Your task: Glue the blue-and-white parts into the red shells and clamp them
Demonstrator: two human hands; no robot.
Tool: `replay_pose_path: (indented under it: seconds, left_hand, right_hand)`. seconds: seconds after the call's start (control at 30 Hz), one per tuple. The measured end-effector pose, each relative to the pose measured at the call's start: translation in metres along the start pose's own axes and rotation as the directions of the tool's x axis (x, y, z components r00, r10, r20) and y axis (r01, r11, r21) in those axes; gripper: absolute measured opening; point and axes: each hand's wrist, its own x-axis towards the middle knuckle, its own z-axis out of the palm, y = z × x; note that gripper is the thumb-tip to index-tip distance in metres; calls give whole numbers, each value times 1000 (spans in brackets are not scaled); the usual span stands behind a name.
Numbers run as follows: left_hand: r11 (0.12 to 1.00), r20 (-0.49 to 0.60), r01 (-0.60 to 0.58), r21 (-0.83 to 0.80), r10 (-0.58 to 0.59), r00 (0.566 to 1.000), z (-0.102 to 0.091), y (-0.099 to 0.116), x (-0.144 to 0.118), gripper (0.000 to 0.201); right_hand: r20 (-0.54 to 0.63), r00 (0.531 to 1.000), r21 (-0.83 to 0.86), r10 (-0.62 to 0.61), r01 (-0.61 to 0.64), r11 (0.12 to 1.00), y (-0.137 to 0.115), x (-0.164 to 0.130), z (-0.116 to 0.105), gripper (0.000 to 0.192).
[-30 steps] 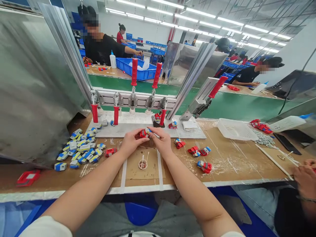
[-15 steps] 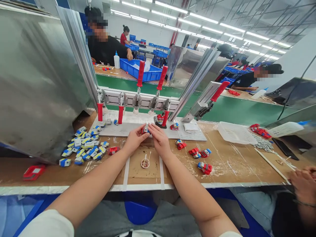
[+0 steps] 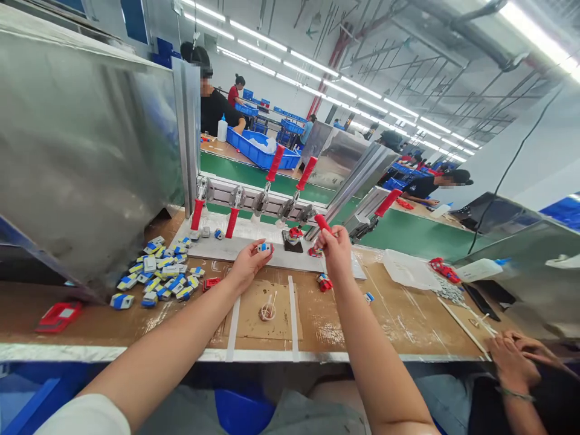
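While the left hand pinches a small blue, white and red part between thumb and fingers, holding it just above the worktop in front of the white clamp plate, the right hand is raised beside it with its fingers closed around the red handle of the rightmost clamp on the plate. Just left of that handle, a red part sits on a black block under the clamp. Four more red-handled clamps stand along the rail behind the plate, two tipped down and two pointing up. Below the right wrist, a red and blue part lies on the worktop, with another small one a little further right. Between the two forearms, a little cup with sticks rests on a brown card. To the left, a heap of blue, white and yellow parts is spread near a metal screen, and a red tray lies at the near left edge. On the right, another person's hands rest at the worktop edge, near a clear tray and a white bottle.
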Motion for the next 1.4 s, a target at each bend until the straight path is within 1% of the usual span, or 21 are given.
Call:
replay_pose_path:
  seconds: [0.07, 0.1, 0.17, 0.27, 0.33, 0.4, 0.5, 0.6, 0.63, 0.67, 0.7, 0.77, 0.83, 0.9, 0.97, 1.0, 1.07, 1.13, 1.23, 1.33, 1.4]
  left_hand:
    - [1000, 7, 28, -11, -28, 1000, 1, 0, -1, 67]
    - [999, 12, 34, -6, -33, 999, 2, 0, -2, 66]
    - [999, 29, 45, 13, -46, 999, 3, 1, -4, 65]
    - [992, 63, 101, 70, -106, 992, 4, 4, -8, 68]
    - [983, 94, 133, 126, -145, 985, 4, 7, -10, 72]
    - [976, 133, 129, 173, -153, 979, 2, 8, -10, 74]
    - [976, 162, 96, 195, -129, 978, 0, 9, -9, 72]
    - [981, 129, 79, 176, -103, 986, -2, 8, -7, 74]
    - [982, 115, 81, 168, -101, 988, -3, 7, -6, 76]
    - [983, 105, 86, 161, -103, 989, -3, 6, -5, 77]
    - [984, 99, 92, 152, -108, 989, -3, 6, -5, 79]
    - [986, 96, 103, 134, -116, 989, -3, 6, -3, 82]
    - [988, 88, 106, 116, -117, 989, -2, 8, -2, 81]
    - [989, 69, 105, 103, -112, 991, -1, 10, -1, 73]
    - [990, 41, 89, 110, -94, 995, -1, 12, 0, 63]
    - [989, 25, 78, 127, -81, 996, -1, 14, 0, 60]
    - [982, 1, 46, 181, -47, 999, -1, 15, -1, 60]
    - [968, 3, 16, 252, -17, 1000, 0, 16, -1, 61]
    - [920, 67, -53, 388, 29, 997, 11, 14, 8, 62]
    - [811, 148, -180, 557, 117, 982, 33, 7, 31, 67]
    - [717, 208, -262, 645, 166, 964, 50, -2, 52, 64]
  right_hand:
    - [6, 998, 20, -63, 63, 998, -30, 10, 1, 49]
    - [-11, 995, -29, -97, 96, 995, -42, 17, 3, 49]
    - [-47, 983, -223, -176, 162, 961, -60, 36, 7, 44]
    - [-55, 961, -493, -270, 209, 845, -72, 71, 12, 33]
    - [-60, 957, -584, -284, 197, 788, -76, 93, 14, 31]
    - [-73, 960, -614, -271, 170, 770, -76, 109, 16, 31]
    - [-130, 944, -548, -303, 186, 816, -58, 111, 18, 36]
    - [-251, 879, -508, -405, 236, 828, -13, 80, 16, 45]
    - [-314, 857, -523, -408, 203, 828, 6, 66, 15, 42]
    - [-346, 868, -548, -357, 123, 828, 25, 52, 14, 38]
    - [-338, 900, -586, -275, 28, 810, 43, 41, 14, 37]
    - [-241, 961, -705, -136, -77, 705, 71, 28, 15, 41]
    - [-132, 990, -823, -49, -82, 563, 84, 27, 21, 45]
    - [-82, 997, -894, 3, -74, 441, 84, 32, 28, 45]
    - [-33, 998, -927, 57, -52, 373, 76, 35, 29, 39]
    - [6, 997, -931, 82, -25, 365, 71, 34, 26, 36]
    - [91, 990, -921, 112, 41, 388, 60, 25, 12, 35]
    - [153, 981, -899, 121, 87, 429, 53, 9, -12, 43]
    - [216, 970, -866, 114, 136, 481, 50, -13, -58, 52]
    - [256, 964, -810, 73, 173, 561, 55, -22, -98, 49]
    - [253, 967, -773, 35, 180, 609, 61, -22, -115, 49]
